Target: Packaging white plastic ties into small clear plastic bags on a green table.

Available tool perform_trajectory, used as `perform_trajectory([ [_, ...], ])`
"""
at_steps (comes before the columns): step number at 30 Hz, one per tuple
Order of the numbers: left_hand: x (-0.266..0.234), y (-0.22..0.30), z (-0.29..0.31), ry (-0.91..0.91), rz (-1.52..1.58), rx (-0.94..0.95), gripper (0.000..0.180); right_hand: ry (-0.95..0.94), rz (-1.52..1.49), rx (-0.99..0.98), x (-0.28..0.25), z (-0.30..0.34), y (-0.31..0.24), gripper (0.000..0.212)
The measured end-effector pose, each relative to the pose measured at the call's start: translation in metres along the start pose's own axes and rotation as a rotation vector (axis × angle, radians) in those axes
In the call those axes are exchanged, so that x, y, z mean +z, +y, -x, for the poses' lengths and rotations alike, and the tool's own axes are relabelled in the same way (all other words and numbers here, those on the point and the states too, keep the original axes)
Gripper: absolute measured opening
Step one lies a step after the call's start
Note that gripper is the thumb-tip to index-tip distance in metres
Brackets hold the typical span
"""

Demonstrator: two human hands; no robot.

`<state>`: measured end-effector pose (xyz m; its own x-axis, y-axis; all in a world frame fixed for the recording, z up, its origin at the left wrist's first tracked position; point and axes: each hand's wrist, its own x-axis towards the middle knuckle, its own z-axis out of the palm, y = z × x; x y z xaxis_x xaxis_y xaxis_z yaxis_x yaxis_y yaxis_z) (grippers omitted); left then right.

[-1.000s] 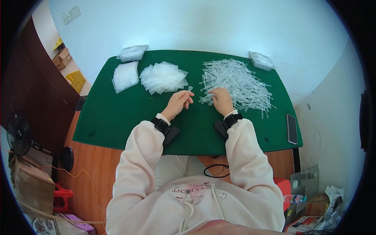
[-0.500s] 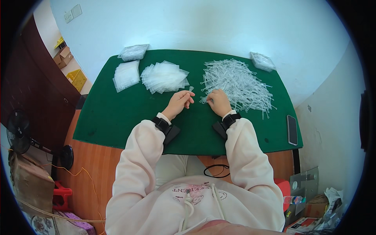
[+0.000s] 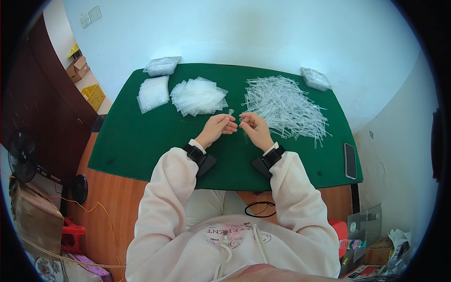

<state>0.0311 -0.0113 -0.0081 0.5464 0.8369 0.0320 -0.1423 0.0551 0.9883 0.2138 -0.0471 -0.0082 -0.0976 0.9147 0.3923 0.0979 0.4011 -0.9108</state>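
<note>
My left hand is closed on a few thin clear plastic sticks, whose looped tips stick out above the fingers. Close beside it, my right hand pinches another slender clear stick, its end hanging below the fingertips. The two hands are slightly apart over the green table. A large heap of clear plastic sticks with looped ends spreads beyond my right hand. Past my left hand lies a fanned pile of clear plastic bags.
A neater stack of clear bags lies farther left. Filled packets stand at the back left and back right of the green table. A phone lies near the right edge. The wall rises behind the table.
My right hand has drawn away from the heap toward my left hand, bringing a clear stick with it. The left hand stays nearly in place.
</note>
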Motion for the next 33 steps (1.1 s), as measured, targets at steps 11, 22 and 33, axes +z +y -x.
perform_trajectory([
  [11, 0.001, 0.002, 0.001, -0.116, 0.007, -0.037, 0.028, -0.008, -0.227, 0.098, -0.001, 0.0, -0.005, 0.008],
  [22, 0.003, 0.002, 0.003, -0.208, 0.019, -0.066, 0.027, 0.105, -0.028, 0.069, -0.002, -0.001, 0.003, 0.009],
  [33, 0.002, 0.003, 0.005, -0.27, -0.071, -0.053, 0.024, 0.094, 0.031, 0.049, -0.003, -0.001, 0.004, 0.007],
])
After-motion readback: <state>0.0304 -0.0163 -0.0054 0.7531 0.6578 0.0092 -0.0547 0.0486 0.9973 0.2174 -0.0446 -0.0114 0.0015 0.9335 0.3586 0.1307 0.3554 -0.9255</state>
